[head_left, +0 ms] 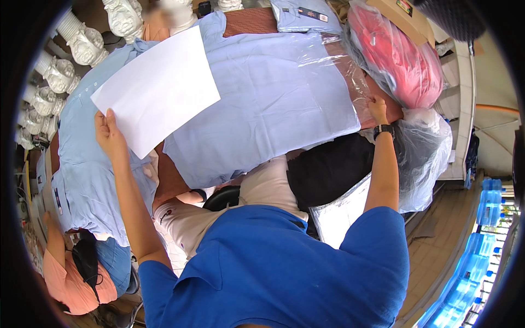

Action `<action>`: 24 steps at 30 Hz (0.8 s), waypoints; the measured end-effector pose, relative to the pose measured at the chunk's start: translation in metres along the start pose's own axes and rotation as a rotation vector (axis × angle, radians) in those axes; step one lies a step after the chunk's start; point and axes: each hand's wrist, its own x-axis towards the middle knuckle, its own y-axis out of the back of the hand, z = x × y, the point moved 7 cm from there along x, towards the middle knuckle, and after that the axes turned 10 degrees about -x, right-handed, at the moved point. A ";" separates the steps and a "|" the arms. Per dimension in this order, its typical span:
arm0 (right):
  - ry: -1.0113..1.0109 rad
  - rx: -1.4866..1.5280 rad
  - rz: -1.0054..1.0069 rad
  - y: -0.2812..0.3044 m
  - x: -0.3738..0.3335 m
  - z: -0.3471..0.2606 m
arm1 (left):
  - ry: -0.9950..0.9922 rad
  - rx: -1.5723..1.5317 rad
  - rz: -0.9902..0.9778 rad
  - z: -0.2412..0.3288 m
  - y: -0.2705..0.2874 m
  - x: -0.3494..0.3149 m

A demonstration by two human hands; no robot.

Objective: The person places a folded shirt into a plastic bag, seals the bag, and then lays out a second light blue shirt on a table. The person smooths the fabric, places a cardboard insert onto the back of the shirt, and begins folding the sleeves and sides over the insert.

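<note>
My left hand grips a blank white sheet by its lower left corner, thumb on top, and holds it up over the left side of the table. Behind and below the sheet lies a light-blue shirt, draped toward the near left edge. Another light-blue garment is spread flat across the middle of the table. Clear plastic film shines over its right end. At the right, my right hand, with a dark watch on the wrist, is closed in a pinch on the film's edge.
A folded, tagged light-blue shirt sits on the brown table cover at the back. Bagged red clothing and a clear plastic bag stand right. White ornate pieces line the far left; a person in peach sits near left.
</note>
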 end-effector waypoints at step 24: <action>0.808 -0.153 0.163 0.129 -0.018 -0.274 | 0.409 -0.239 -0.221 -0.104 -0.045 -0.092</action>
